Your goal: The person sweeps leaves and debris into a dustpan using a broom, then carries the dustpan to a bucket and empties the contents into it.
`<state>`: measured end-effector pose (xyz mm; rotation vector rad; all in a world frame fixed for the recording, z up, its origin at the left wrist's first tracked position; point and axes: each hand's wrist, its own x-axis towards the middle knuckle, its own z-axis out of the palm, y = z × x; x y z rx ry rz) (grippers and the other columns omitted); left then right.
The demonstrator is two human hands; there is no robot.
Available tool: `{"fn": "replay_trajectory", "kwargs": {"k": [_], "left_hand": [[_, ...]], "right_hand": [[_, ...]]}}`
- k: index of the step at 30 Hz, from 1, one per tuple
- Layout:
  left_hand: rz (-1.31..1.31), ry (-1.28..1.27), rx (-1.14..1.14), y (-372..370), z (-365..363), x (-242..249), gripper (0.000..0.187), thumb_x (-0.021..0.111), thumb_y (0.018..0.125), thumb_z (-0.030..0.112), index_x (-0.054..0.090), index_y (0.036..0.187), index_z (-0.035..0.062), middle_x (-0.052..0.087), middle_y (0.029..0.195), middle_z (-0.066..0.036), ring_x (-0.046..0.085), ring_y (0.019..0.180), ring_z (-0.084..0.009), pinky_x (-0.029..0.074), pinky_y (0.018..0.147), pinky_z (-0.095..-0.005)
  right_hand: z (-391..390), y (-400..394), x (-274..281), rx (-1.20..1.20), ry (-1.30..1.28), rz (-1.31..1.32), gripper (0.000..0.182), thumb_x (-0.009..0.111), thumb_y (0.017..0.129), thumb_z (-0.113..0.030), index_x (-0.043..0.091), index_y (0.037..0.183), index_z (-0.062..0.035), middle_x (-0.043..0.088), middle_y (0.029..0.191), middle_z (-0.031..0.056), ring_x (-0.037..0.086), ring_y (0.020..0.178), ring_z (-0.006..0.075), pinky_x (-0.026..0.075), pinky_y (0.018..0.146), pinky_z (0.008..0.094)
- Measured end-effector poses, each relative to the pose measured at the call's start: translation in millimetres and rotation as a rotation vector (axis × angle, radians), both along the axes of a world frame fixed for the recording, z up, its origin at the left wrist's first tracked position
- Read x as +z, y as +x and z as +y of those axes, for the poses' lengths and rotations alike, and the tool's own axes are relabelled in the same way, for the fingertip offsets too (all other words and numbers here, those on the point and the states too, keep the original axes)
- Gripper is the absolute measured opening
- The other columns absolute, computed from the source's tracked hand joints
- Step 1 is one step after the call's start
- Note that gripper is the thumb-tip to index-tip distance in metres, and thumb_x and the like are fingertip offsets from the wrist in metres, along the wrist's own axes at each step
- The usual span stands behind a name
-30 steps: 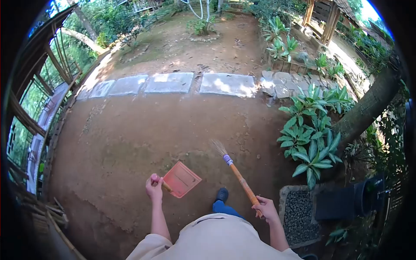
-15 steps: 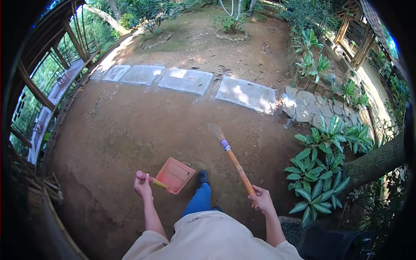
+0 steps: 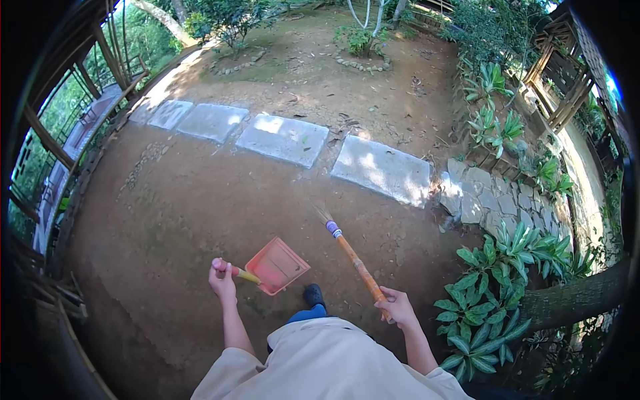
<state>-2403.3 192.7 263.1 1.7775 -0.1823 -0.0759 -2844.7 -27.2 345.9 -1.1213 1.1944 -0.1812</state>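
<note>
My left hand [image 3: 224, 283] is closed round the pink and yellow handle of a red dustpan [image 3: 276, 265], whose pan hangs over the brown dirt ground to the right of the hand. Closed on the lower part of an orange stick handle, my right hand [image 3: 397, 307] holds a broom [image 3: 358, 264]. A purple binding sits near the broom's far end, and its thin bristles point forward and left over the dirt. The dustpan and the broom are apart. One dark shoe [image 3: 313, 295] shows between them.
Pale slabs [image 3: 283, 139] cross the ground ahead, meeting stone paving [image 3: 497, 200] at the right. A leafy plant [image 3: 483, 300] and a tree trunk [image 3: 577, 293] stand at the near right. Stones ring a small tree [image 3: 360, 43] farther ahead. A bamboo railing [image 3: 87, 150] runs along the left.
The broom and my right hand have shifted slightly left in view. The dustpan has moved a little right and turned slightly. Less of the blue trouser leg shows, and the slabs appear nearer.
</note>
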Motion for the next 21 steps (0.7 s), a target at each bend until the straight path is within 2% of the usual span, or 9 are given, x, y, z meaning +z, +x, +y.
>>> {"fn": "replay_trajectory", "kwargs": {"k": [2,3,7,13,21], "left_hand": [[0.018,0.016,-0.016,20,-29,3,0.038,0.069,0.088,0.002,0.059,0.125,-0.0019,0.064,0.118,-0.009,0.06,0.111,-0.0185,0.046,0.099,-0.0324],[0.05,-0.088,-0.015,29,-44,4,0.038,0.07,0.088,0.002,0.06,0.124,-0.0017,0.064,0.12,-0.009,0.059,0.112,-0.0185,0.045,0.1,-0.032],[0.027,-0.041,0.02,57,-95,7,0.037,0.07,0.088,0.002,0.06,0.124,-0.0018,0.064,0.121,-0.009,0.06,0.111,-0.0179,0.044,0.1,-0.0318],[-0.018,0.029,0.056,108,-172,18,0.038,0.07,0.089,0.003,0.059,0.124,-0.0021,0.065,0.119,-0.009,0.06,0.11,-0.0172,0.044,0.099,-0.0318],[0.017,-0.042,0.188,203,-268,21,0.037,0.067,0.091,0.002,0.058,0.126,-0.0022,0.064,0.121,-0.009,0.06,0.11,-0.0169,0.045,0.098,-0.0313]], "right_hand": [[-34,24,0,0.007,-0.022,0.004,0.067,0.072,0.077,0.001,0.048,0.139,0.0066,0.068,0.081,0.0089,0.056,0.05,0.013,0.047,0.044,0.0275],[-47,34,3,0.011,-0.023,0.011,0.067,0.072,0.077,0.001,0.048,0.139,0.0066,0.068,0.081,0.009,0.056,0.051,0.0129,0.047,0.045,0.0273],[-100,71,-4,0.027,-0.01,0.012,0.069,0.071,0.076,0.0,0.046,0.141,0.0052,0.068,0.082,0.0097,0.056,0.049,0.0132,0.044,0.044,0.0285],[-195,137,-15,0.069,-0.022,0.013,0.069,0.071,0.076,0.0,0.046,0.14,0.0065,0.068,0.084,0.0102,0.057,0.053,0.0137,0.047,0.045,0.0278],[-353,240,-54,0.16,0.011,0.009,0.069,0.071,0.076,-0.001,0.047,0.14,0.0063,0.068,0.085,0.0117,0.058,0.053,0.0148,0.047,0.045,0.0287]]}}
